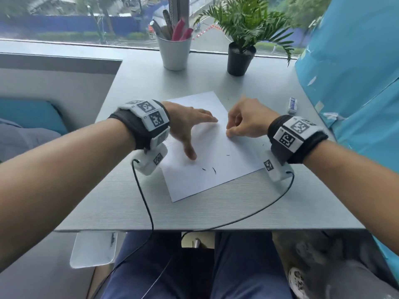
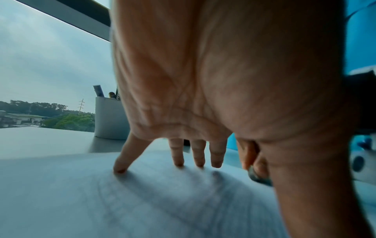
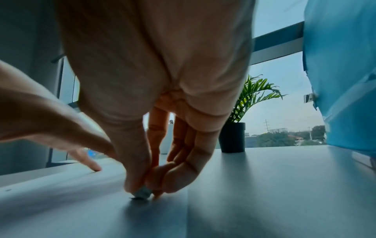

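A white sheet of paper (image 1: 216, 175) lies askew on the grey table (image 1: 121, 212), with a few short dark marks or crumbs (image 1: 213, 170) on it. My left hand (image 1: 194, 130) rests on the sheet's left part with fingers straight and spread, fingertips (image 2: 179, 162) touching the paper (image 2: 101, 201). My right hand (image 1: 230, 132) is over the sheet's right part; its thumb and fingers pinch a small grey-white piece (image 3: 143, 192), perhaps an eraser, whose lower end touches the paper (image 3: 81, 209). The same piece (image 2: 258, 177) shows in the left wrist view.
At the back stand a white cup of pens (image 1: 173, 53) and a potted plant (image 1: 240, 59). A sleeved white eraser (image 1: 293, 104) lies at the right, near a blue cover (image 1: 356, 83). Black cables (image 1: 146, 201) run from both wrists over the table's front edge.
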The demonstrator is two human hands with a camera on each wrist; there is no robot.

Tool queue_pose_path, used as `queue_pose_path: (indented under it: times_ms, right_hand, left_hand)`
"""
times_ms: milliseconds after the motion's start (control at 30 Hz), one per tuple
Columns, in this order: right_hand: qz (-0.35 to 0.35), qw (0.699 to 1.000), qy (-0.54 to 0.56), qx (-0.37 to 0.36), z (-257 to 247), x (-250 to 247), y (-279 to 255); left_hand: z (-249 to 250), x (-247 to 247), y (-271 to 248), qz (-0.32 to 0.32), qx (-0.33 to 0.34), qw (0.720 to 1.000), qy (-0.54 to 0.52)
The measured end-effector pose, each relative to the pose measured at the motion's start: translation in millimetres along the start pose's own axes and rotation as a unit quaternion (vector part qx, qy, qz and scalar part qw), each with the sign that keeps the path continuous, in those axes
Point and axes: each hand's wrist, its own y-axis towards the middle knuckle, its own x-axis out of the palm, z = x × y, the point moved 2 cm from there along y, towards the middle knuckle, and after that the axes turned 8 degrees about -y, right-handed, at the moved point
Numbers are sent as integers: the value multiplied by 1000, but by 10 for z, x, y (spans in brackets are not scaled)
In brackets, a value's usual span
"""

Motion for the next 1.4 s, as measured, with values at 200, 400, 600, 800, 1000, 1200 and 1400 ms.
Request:
queue_pose_path:
  times_ms: [200, 400, 600, 800, 1000, 1200, 1400]
  right_hand:
    - [-1, 999, 13, -34, -6, 65, -13]
    - [13, 999, 16, -36, 9, -34, 226]
    - [44, 998, 25, -49, -144, 15, 276]
    - [-37, 992, 10, -117, -280, 48, 118]
    - [-14, 994, 29, -106, -246, 37, 40]
    - [6, 999, 11, -52, -13, -105, 191]
    - [-40, 992, 36, -118, -294, 98, -147]
  left_hand:
    - [-116, -101, 42, 27, 13, 999, -20]
    - [-52, -43, 168, 53, 25, 998, -26]
    - [-100, -3, 173, 60, 47, 996, -42]
    - [-103, 16, 139, 66, 62, 995, -43]
    - [-143, 36, 152, 51, 38, 997, -44]
    - [-136, 47, 146, 31, 25, 999, -31]
    - [-118, 35, 120, 25, 18, 999, -37]
